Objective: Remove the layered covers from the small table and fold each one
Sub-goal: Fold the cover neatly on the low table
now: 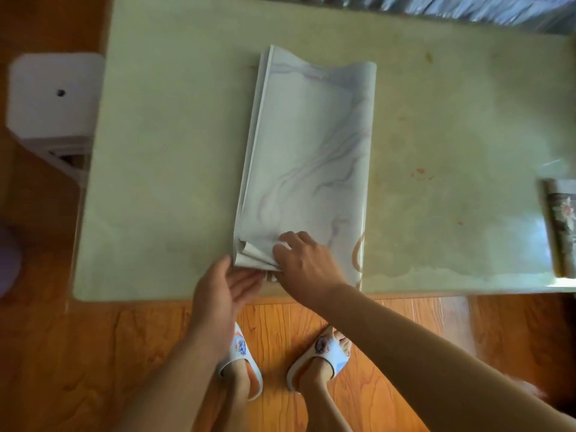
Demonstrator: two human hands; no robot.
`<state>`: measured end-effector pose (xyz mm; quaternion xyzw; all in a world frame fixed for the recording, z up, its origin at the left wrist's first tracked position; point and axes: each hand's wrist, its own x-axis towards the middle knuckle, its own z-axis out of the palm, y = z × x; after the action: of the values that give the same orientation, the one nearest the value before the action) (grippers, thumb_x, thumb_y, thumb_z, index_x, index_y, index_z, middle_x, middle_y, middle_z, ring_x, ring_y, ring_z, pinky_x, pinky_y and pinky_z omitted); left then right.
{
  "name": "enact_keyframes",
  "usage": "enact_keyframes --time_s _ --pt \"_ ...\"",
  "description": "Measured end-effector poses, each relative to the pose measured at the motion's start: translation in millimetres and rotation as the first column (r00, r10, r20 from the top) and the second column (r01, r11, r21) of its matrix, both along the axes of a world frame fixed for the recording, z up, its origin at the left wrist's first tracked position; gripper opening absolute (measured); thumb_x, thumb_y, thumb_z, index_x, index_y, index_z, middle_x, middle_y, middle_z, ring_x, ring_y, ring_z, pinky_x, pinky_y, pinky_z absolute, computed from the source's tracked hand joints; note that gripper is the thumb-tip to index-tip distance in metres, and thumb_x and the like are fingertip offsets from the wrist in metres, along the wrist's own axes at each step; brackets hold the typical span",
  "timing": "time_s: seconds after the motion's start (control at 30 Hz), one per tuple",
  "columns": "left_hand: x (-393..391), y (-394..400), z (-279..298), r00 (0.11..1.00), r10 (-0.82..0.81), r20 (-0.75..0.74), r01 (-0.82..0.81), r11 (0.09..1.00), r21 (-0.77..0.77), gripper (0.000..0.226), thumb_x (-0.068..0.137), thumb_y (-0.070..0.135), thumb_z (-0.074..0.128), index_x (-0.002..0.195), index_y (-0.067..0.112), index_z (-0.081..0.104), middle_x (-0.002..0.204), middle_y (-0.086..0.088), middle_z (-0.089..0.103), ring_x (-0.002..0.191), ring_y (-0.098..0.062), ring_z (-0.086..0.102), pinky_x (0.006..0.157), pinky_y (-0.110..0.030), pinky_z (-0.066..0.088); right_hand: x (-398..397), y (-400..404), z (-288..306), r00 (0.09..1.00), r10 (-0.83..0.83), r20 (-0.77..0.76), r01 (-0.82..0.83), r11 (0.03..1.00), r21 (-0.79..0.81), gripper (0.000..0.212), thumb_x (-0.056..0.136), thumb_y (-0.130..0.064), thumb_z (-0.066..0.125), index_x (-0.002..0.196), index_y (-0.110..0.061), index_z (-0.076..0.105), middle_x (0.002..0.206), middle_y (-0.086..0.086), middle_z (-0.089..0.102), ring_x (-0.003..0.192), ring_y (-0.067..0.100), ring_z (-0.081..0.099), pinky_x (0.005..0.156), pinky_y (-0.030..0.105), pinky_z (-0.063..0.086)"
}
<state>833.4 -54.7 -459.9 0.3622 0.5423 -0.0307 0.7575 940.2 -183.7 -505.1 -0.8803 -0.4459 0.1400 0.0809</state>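
A marbled cover (pixel 307 157) lies folded on the table (pixel 162 169). The right hand (pixel 307 263) seems to pinch its near layers, though blur obscures this. The left hand (pixel 223 294), fingers straight, touches the near edge.

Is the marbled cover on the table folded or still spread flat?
Folded. The marbled cover lies as a narrow strip, stacked layers showing along its left edge and near end, where the right hand presses it.

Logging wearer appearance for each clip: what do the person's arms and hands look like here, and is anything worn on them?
Both arms are bare as far as the picture shows: no sleeves, gloves, watch or bracelets. No rings show on the left hand or the right hand, though the picture is soft. The only clothing in sight is a pair of white slippers with a small printed emblem on each strap.
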Motion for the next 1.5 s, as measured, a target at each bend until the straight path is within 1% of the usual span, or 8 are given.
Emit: enact_keyframes --time_s 0.13,0.2,0.3,0.57,0.73,0.93,1.23,1.5 --pt "45.7 46.0 -10.1 0.99 -0.112 -0.086 0.081 0.947 -0.311 0.066 0.098 0.064 0.044 0.119 0.006 0.067 0.111 -0.018 0.075 0.102 -0.035 0.072 0.089 -0.047 0.056 -15.7 -8.5 1.0 0.999 0.001 -0.034 -0.002 1.0 -0.025 0.025 0.086 -0.03 0.062 0.105 -0.015 0.055 0.133 0.013 0.054 0.117 0.034 0.052 0.084 0.047 0.055" --pt "62.4 44.0 -21.0 0.897 -0.391 -0.204 0.38 0.92 -0.094 0.062 0.094 0.057 0.06 0.129 0.006 0.062 0.12 -0.014 0.072 0.104 -0.033 0.071 0.09 -0.042 0.055 -9.3 -22.7 2.6 0.985 0.064 -0.163 -0.068 0.998 -0.019 0.036 0.087 -0.047 0.059 0.111 -0.02 0.051 0.151 0.01 0.042 0.139 0.032 0.038 0.107 0.044 0.042" --pt "65.7 21.7 -26.7 0.651 -0.57 -0.502 0.756 0.55 0.356 0.063 0.093 0.042 0.067 0.14 0.007 0.043 0.137 -0.015 0.059 0.12 -0.036 0.06 0.092 -0.036 0.047 2.4 -51.3 5.6 0.945 0.105 -0.309 -0.128 0.99 -0.056 0.048 0.091 -0.059 0.051 0.125 -0.026 0.051 0.163 0.001 0.028 0.154 0.023 0.015 0.121 0.039 0.019" --pt "32.0 5.6 -17.8 0.588 -0.719 -0.37 0.61 0.095 0.787 0.053 0.088 0.004 0.07 0.135 0.023 0.057 0.096 -0.004 0.077 0.079 -0.026 0.074 0.062 -0.035 0.056 37.1 -42.7 43.3 0.683 -0.426 -0.594 0.346 0.904 -0.251 0.053 0.098 -0.038 0.06 0.145 -0.02 0.044 0.156 -0.002 0.033 0.14 0.017 0.038 0.112 0.026 0.033" --pt "36.0 7.4 -16.5 0.416 -0.757 -0.505 0.587 -0.2 0.784 0.062 0.068 0.006 0.055 0.126 0.029 0.054 0.081 0.003 0.071 0.061 -0.024 0.069 0.046 -0.031 0.051 148.1 13.5 68.1 0.38 -0.63 -0.678 0.787 0.605 -0.12 0.067 0.09 -0.058 0.059 0.146 -0.026 0.04 0.14 0.006 0.054 0.114 0.026 0.063 0.097 0.053 0.054" --pt "45.1 4.7 -31.0 0.575 -0.641 -0.509 0.765 0.199 0.613 0.047 0.097 0.018 0.061 0.143 0.022 0.051 0.123 -0.009 0.071 0.108 -0.03 0.068 0.086 -0.035 0.053 275.6 83.8 49.1 0.83 -0.43 -0.356 0.405 0.902 -0.145 0.068 0.098 -0.02 0.049 0.158 -0.019 0.018 0.161 0.01 0.023 0.143 0.032 0.033 0.114 0.041 0.031" --pt "91.4 7.1 -26.2 0.54 -0.547 -0.64 0.781 0.608 0.141 0.014 0.086 0.022 0.057 0.098 0.024 0.063 0.106 -0.001 0.072 0.102 -0.023 0.068 0.085 -0.032 0.053 360.5 128.2 9.0 0.97 -0.052 -0.238 0.007 0.982 -0.188 0.077 0.088 -0.01 0.052 0.157 -0.023 0.02 0.162 0.0 0.023 0.145 0.032 0.022 0.116 0.041 0.028" --pt "121.3 -27.6 -22.8 0.606 -0.228 -0.762 0.74 0.514 0.434 0.055 0.097 0.034 0.057 0.145 0.017 0.037 0.122 -0.012 0.067 0.109 -0.037 0.065 0.083 -0.043 0.049 380.4 178.5 -1.5 0.87 0.49 0.062 -0.489 0.872 -0.025 0.064 0.077 0.005 0.055 0.135 -0.022 0.056 0.143 0.01 0.045 0.125 0.039 0.042 0.091 0.05 0.053"
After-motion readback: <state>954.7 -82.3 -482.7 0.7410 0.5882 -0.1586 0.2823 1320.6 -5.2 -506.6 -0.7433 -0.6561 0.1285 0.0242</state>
